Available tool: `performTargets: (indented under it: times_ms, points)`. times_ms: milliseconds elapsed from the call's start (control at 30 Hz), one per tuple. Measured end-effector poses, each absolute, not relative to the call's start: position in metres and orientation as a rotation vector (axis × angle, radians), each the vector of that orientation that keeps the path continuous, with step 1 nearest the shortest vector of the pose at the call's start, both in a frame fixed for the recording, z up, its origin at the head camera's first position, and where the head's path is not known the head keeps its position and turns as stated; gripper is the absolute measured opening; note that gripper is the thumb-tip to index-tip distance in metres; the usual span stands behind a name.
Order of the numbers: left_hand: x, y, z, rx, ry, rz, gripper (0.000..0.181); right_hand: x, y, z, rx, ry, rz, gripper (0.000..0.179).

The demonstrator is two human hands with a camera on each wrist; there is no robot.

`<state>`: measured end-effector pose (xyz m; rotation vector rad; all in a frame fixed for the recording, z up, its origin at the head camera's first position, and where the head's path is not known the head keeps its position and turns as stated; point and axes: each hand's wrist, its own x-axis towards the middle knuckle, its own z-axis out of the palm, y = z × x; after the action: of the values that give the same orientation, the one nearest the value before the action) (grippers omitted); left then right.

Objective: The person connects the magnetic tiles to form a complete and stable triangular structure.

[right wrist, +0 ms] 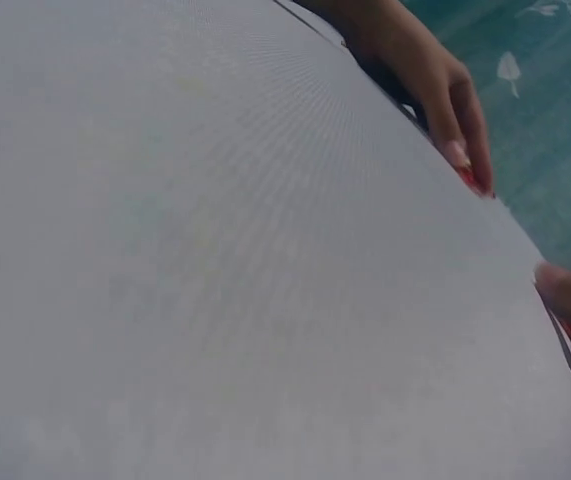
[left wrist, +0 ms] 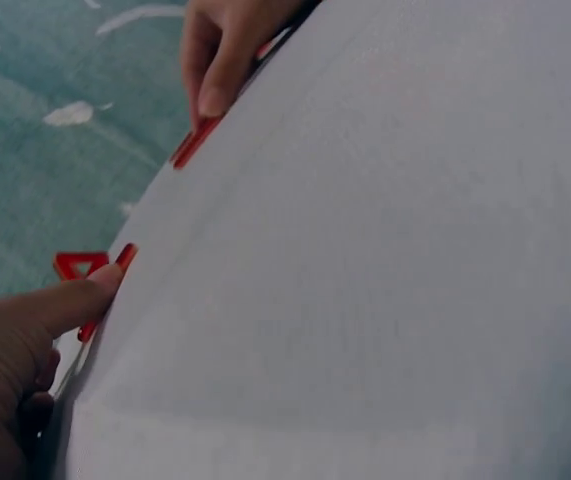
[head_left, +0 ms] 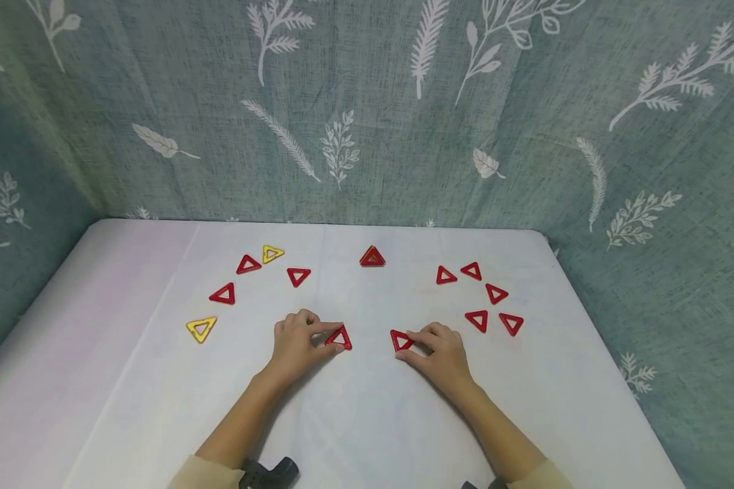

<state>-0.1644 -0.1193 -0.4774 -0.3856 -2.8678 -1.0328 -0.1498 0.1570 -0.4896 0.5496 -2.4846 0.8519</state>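
Note:
My left hand pinches a red triangle ring between thumb and index finger, at the middle of the white table. To its right, my right hand pinches another red triangle ring the same way. A gap of bare cloth separates the two pieces, and both are low over the table. In the left wrist view, the left thumb covers part of its red triangle, while the right hand holds its red triangle farther off. The right wrist view shows the fingers largely hiding both pieces.
A small stack of triangles, red on top, sits centrally behind the hands. Leftward lie a yellow triangle, another yellow triangle and several red ones. Several red triangles lie at right. Leaf-patterned green fabric borders the table.

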Motion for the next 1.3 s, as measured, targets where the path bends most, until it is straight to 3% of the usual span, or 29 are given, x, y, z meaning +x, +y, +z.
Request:
performTargets:
  times_ms: [533,1300]
  points:
    - [-0.171,-0.089,-0.476,-0.548,-2.878,-1.02,0.041,-0.152,0.128,-0.483,0.513,-2.591,0.822,0.04]
    - [-0.178,-0.086,-0.478,-0.615,-2.871,-1.045,0.044,-0.157,0.13,-0.486,0.593,-2.611,0.832,0.042]
